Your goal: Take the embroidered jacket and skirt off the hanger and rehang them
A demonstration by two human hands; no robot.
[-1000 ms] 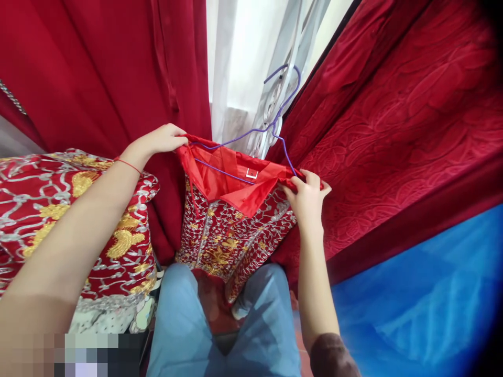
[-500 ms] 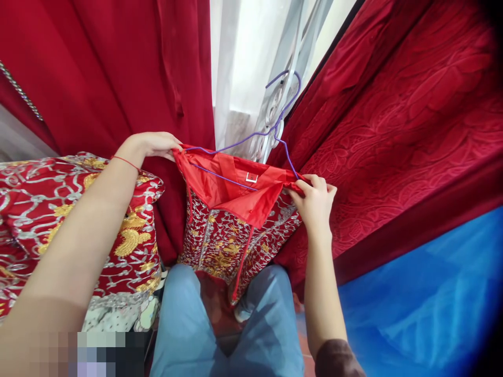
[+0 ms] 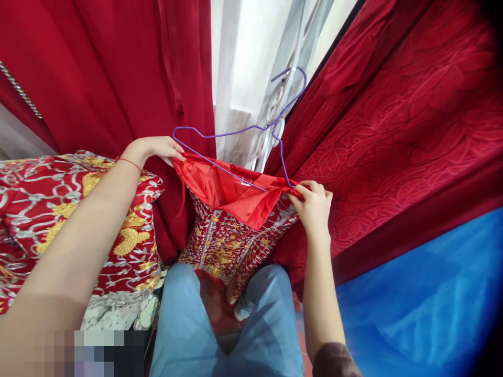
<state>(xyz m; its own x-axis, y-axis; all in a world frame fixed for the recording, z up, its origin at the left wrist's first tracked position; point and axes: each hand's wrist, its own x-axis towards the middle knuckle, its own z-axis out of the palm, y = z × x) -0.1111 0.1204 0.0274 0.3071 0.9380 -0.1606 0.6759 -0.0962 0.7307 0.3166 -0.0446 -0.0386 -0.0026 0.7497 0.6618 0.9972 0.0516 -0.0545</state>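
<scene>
A red garment with gold and silver embroidery and a plain red lining hangs in front of my knees. My left hand pinches the left corner of its top edge. My right hand is closed on the right corner, where the end of a purple wire hanger also sits. The hanger's left shoulder sticks up clear of the cloth, its hook pointing up toward the white curtain.
A second embroidered red garment lies piled at the left. Red curtains hang behind, a white sheer curtain between them. A patterned red cloth drapes at the right above a blue surface. My jeans-clad legs fill the bottom centre.
The hanger's left shoulder has come out of the garment's top edge and now stands above it. Both hands have stayed on the corners, the cloth sinking slightly.
</scene>
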